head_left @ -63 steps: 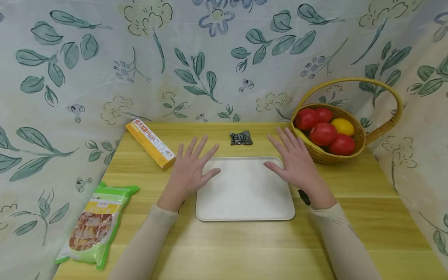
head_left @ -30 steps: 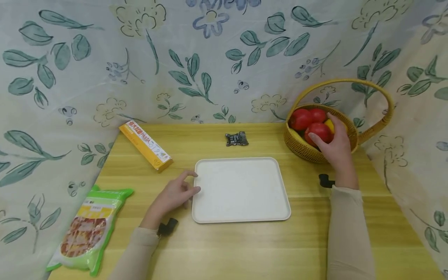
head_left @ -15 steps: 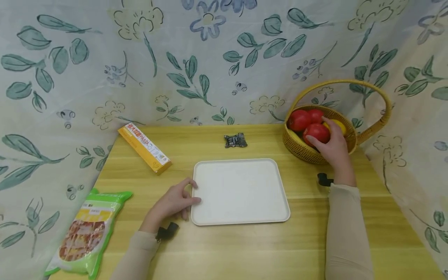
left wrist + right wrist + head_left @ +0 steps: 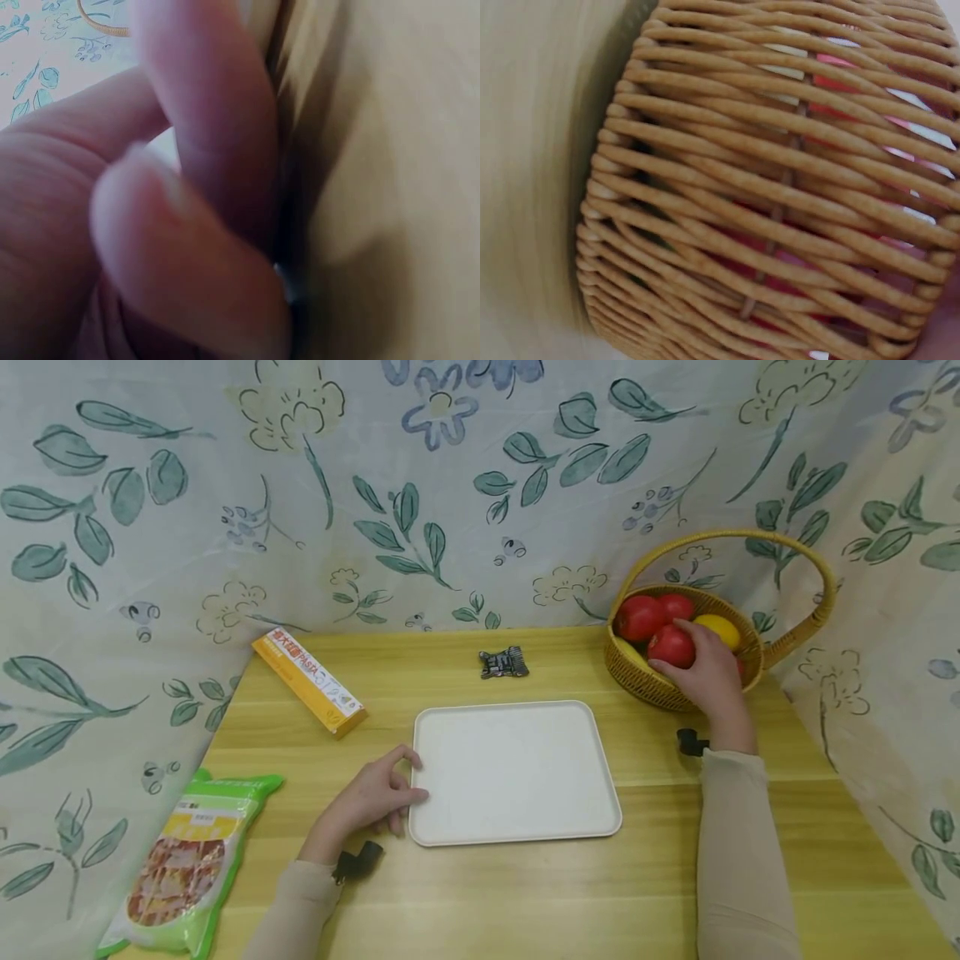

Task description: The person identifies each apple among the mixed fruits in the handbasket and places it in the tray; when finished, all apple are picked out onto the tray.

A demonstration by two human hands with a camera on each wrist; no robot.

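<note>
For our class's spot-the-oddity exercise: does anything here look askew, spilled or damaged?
No spill or damage shows. Mildly askew: the pasta box and green-edged food bag both lie slanted left of the white tray, out of line with its sides.

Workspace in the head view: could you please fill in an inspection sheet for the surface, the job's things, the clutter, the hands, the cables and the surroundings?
Surface: wood-grain table, no spill seen.
Job's things: white tray flat, bearing nothing; wicker basket holding red and yellow fruit.
Clutter: orange-and-white pasta box, green-edged food bag, small black packet.
Hands: left hand at the tray's left edge, fingers curled; right hand gripping a round red fruit at the basket.
Cables: nothing seen.
Surroundings: leaf-and-flower patterned cloth behind and alongside.
</note>
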